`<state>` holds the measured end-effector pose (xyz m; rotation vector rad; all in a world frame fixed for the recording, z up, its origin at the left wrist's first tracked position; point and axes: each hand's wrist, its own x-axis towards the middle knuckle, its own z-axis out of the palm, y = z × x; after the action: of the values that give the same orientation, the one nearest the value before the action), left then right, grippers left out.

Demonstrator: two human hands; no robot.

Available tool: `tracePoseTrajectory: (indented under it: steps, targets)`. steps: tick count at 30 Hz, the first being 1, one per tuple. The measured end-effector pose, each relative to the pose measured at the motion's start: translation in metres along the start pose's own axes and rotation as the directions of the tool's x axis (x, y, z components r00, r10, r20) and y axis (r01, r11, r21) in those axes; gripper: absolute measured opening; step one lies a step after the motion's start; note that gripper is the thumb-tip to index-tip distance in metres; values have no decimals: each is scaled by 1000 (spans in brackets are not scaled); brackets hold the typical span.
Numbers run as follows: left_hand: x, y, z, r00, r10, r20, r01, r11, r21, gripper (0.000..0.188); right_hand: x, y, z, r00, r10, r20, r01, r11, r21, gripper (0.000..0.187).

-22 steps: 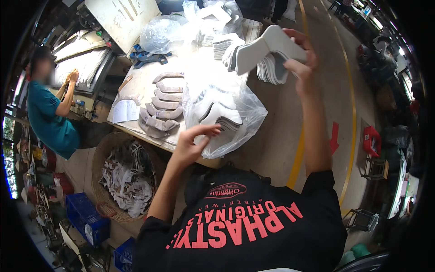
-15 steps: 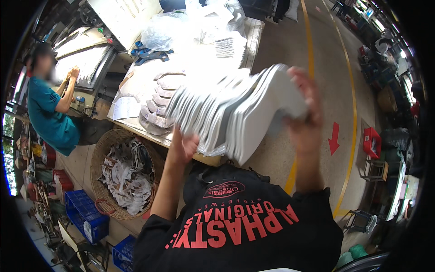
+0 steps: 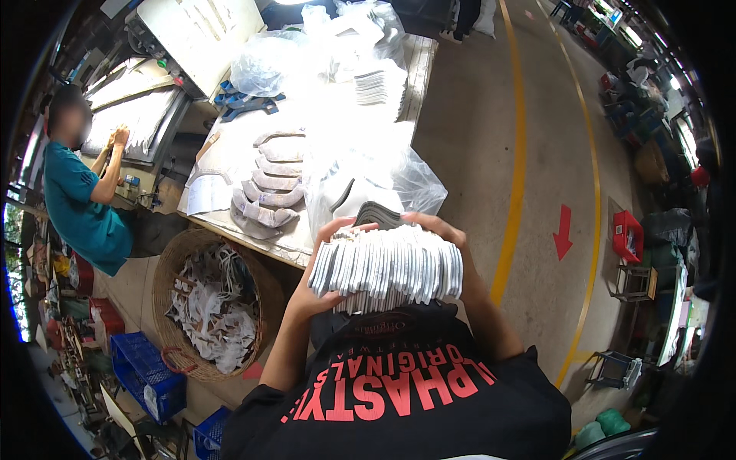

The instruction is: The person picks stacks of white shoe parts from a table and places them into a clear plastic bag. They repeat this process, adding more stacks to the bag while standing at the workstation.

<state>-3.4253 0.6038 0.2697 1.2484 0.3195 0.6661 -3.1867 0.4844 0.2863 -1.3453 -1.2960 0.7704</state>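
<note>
Close in front of my chest I hold a thick stack of white, thin, flat cut pieces (image 3: pixel 387 264), their many edges facing up toward me. My left hand (image 3: pixel 313 299) is closed round its left end, thumb along the near side and fingers over the far side. At the other end, my right hand (image 3: pixel 443 227) grips over the top right corner; part of its fingers is hidden. Just beyond the stack, greyish curved pieces (image 3: pixel 377 214) show between my hands; I cannot tell whether they belong to it. A clear plastic bag (image 3: pixel 420 182) lies behind on the table edge.
The worktable (image 3: pixel 222 146) bears curved grey-brown pieces (image 3: pixel 277 167), blue parts (image 3: pixel 249 100) and another white stack (image 3: pixel 377 86). A wicker basket (image 3: pixel 162 307) of scraps stands left, near blue crates (image 3: pixel 146 376). A co-worker in teal (image 3: pixel 80 188) works at far left.
The stack has come down and toward my chest, turning from tilted to nearly level, edges up. My right hand has moved left and inward. The plastic bag behind now shows.
</note>
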Motion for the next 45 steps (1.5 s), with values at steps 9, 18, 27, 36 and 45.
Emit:
tracePoseTrajectory:
  steps: [9,18,27,36,45]
  targets:
    - [18,10,3,1000,9,-11,-5,937,349,75,17,46,9,995,-72,63,30,858,513,62]
    - [31,-31,-4,993,121,-13,-84,756,649,49,15,46,10,994,-89,-60,101,966,237,61]
    - [-18,-95,-16,960,-273,58,3,220,976,51,39,35,-31,986,-149,73,157,980,-121,51]
    - [-23,-96,-30,896,-290,336,-173,469,866,31,78,35,28,924,-27,382,208,873,-441,48]
    - [-7,-135,-13,800,-549,242,-89,291,953,40,89,49,27,971,-12,240,96,934,-345,43]
